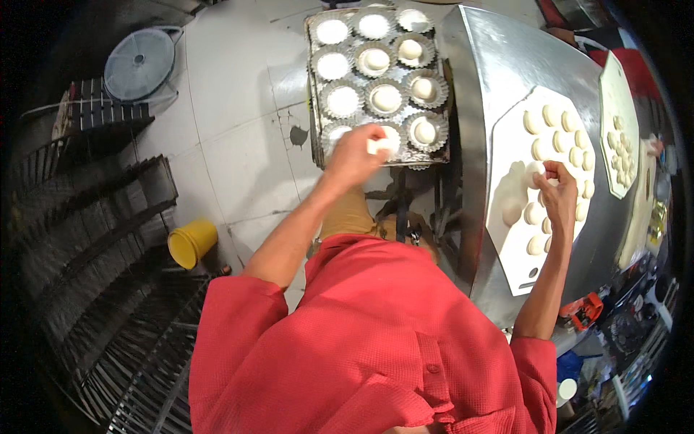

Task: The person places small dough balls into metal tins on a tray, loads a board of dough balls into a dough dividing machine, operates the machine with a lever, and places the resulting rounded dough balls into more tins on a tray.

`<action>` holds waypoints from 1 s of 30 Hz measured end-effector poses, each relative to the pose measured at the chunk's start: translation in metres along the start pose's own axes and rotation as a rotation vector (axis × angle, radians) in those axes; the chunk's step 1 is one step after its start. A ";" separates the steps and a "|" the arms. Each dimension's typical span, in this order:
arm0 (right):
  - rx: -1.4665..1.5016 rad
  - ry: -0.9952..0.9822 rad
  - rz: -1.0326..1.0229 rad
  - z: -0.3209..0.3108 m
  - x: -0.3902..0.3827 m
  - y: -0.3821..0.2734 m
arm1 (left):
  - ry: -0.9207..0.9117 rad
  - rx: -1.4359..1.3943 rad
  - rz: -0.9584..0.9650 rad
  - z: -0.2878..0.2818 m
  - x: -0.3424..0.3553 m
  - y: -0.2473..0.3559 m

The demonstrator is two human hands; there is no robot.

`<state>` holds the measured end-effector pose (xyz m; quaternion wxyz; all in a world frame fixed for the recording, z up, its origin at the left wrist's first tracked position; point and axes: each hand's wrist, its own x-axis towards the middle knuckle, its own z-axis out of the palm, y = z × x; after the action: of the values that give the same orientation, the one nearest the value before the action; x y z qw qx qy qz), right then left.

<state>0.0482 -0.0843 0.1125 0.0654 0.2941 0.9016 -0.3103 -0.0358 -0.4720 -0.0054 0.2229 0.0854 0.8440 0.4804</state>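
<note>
My left hand (352, 158) is over the near edge of a metal tray (316, 137), its fingers closed on a pale dough ball (385, 144) at a fluted mould. Motion smears the fingertips a little. Fluted metal tins fill the tray, such as the tin (436, 141) at its near right corner; several hold round white dough pieces. To the right, my right hand (561, 194) pinches a dough ball (535, 172) above a white board (515, 249). Rows of small dough balls lie on that board, partly hidden by the hand.
The board rests on a steel table (473, 43). Farther right, a second board (611, 87) carries smaller dough balls. Dark metal racks (137, 217) line the left side, with a yellow bucket (192, 244) and a round grey lid (139, 65) nearby. An orange-red container (583, 311) sits at the right.
</note>
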 end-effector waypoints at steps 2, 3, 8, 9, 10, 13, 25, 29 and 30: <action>0.006 0.025 -0.183 0.031 0.008 -0.039 | 0.024 0.199 -0.086 -0.025 0.003 -0.053; -0.037 -0.009 -0.305 0.057 0.013 -0.065 | 0.034 0.190 -0.110 -0.028 0.004 -0.072; 0.060 -0.308 -0.536 0.222 0.033 -0.195 | 0.035 0.446 -0.075 -0.030 0.019 -0.128; 0.099 -0.351 -0.596 0.259 0.049 -0.201 | 0.000 0.486 -0.100 -0.031 0.025 -0.126; 0.050 -0.414 -0.591 0.292 0.062 -0.215 | -0.002 0.480 -0.101 -0.032 0.027 -0.132; -0.204 -0.400 -0.640 0.367 0.091 -0.220 | 0.054 0.378 0.056 -0.042 0.032 -0.137; 0.057 -0.510 -0.366 0.345 0.129 -0.223 | 0.212 0.157 0.214 -0.123 0.201 -0.127; 0.184 -0.267 -0.579 0.343 0.176 -0.285 | 0.031 0.545 0.187 -0.123 0.233 -0.147; 0.209 -0.240 -0.577 0.347 0.191 -0.301 | 0.027 0.548 0.190 -0.118 0.235 -0.154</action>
<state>-0.3024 -0.3893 -0.0645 0.0499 -0.0072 0.8970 -0.4392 -0.2874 -0.5597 -0.1529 0.1344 0.2145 0.9334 0.2543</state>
